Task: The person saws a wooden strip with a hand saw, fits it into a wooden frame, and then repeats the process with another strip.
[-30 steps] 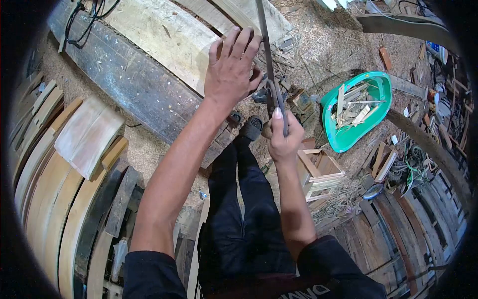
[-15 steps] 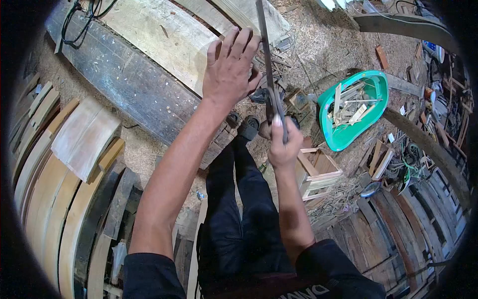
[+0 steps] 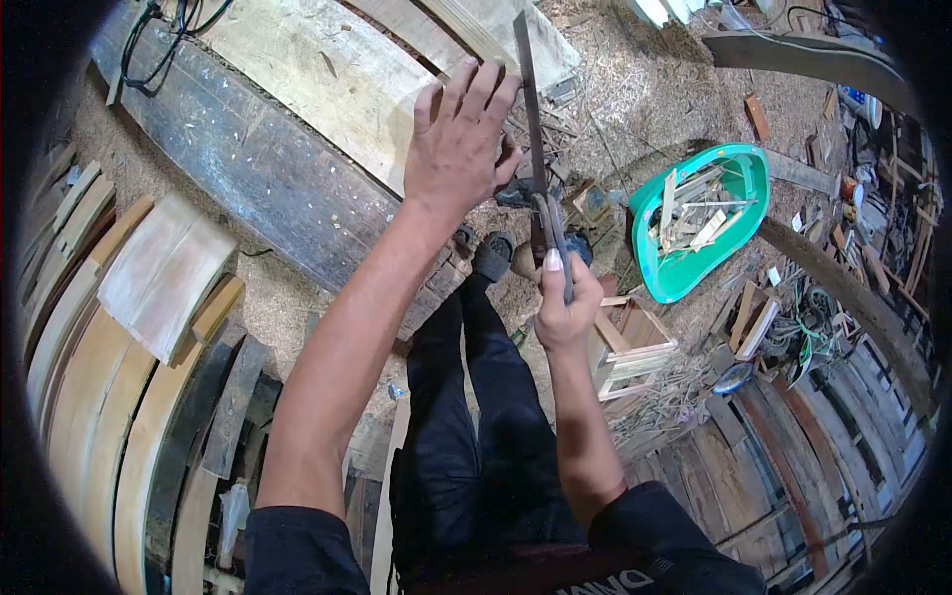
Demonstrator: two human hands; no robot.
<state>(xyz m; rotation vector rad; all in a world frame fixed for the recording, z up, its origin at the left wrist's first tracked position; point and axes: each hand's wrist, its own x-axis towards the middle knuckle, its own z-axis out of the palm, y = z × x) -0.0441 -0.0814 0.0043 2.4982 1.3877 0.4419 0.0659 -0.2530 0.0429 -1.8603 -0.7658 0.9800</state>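
One handsaw [image 3: 536, 149] sits in my right hand [image 3: 569, 302], the grip closed round its handle [image 3: 558, 233] and the blade pointing away from me, just beside the left fingers. My left hand [image 3: 451, 154] lies over the near end of the boards [image 3: 327, 79] on the dark desk [image 3: 248, 178], fingers spread and half bent; with the palm hidden, I can't tell whether that grip clasps anything. To the right, a green tub [image 3: 684, 283] holds wood scraps [image 3: 709, 230].
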